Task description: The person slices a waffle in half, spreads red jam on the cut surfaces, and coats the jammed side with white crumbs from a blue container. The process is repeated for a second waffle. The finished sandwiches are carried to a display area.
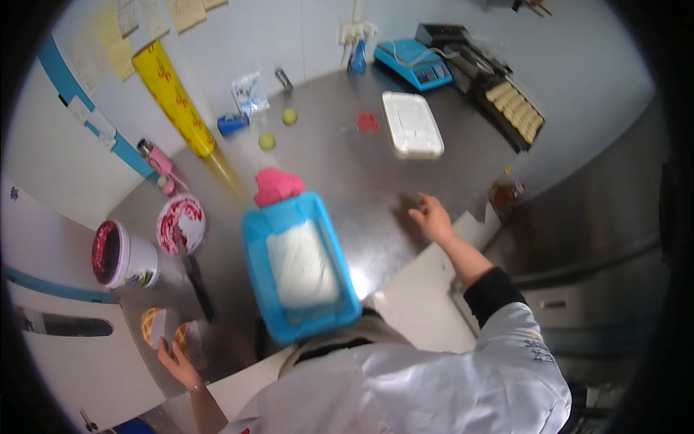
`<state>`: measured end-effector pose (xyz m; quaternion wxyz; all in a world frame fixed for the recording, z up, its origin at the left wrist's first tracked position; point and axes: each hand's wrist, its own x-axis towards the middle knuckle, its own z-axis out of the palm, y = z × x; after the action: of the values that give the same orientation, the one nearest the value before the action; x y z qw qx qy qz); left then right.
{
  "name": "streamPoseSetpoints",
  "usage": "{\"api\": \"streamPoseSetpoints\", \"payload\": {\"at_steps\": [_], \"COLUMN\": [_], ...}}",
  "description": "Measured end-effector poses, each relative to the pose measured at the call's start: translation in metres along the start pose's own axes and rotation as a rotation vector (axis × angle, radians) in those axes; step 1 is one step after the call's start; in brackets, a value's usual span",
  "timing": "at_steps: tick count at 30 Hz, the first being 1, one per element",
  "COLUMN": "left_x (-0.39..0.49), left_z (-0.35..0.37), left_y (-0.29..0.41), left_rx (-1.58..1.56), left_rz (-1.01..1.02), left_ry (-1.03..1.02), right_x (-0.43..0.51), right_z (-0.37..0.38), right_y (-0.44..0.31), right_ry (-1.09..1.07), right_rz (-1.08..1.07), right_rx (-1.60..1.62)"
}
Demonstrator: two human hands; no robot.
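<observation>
At the lower left my left hand (pixel 179 364) has its fingers at two split pastries with a lattice crust; the fingertips meet the left pastry piece (pixel 154 327), and the right pastry piece (pixel 187 337) lies just beyond them. Whether the hand grips either piece cannot be told. My right hand (pixel 432 218) hovers near the steel table's front edge, fingers apart, nothing in it. Between the hands a blue plastic tub (pixel 251 260) holds a white mass, perhaps flour or dough. A dark-handled spatula (pixel 196 285) rests with its tip on a red-smeared lid (pixel 190 217).
Left stands a white bucket (pixel 138 257) of dark red filling, near a pink bottle (pixel 156 157). A yellow film roll (pixel 173 100) leans at the wall. Behind are a pink cloth (pixel 277 186), a white lidded box (pixel 413 126), a blue scale (pixel 415 62) and a pastry tray (pixel 501 122).
</observation>
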<state>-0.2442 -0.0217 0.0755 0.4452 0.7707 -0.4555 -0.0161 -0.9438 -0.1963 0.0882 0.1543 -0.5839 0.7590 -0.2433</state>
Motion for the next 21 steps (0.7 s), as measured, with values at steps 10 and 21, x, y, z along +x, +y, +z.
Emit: {"api": "streamPoseSetpoints", "payload": {"at_steps": [10,21], "left_x": [-0.108,-0.142], "left_z": [0.101,0.117], "left_y": [0.193,0.273], "left_rx": [-0.268,-0.844], "left_rz": [-0.381,-0.921], "left_ry": [-0.520,-0.648], "right_x": [0.232,0.168], "right_z": [0.071,-0.121], "right_y": [0.017,0.004], "right_ry": [-0.065,0.447], "right_rz": [-0.044,-0.291], "right_rx": [-0.910,0.190]}}
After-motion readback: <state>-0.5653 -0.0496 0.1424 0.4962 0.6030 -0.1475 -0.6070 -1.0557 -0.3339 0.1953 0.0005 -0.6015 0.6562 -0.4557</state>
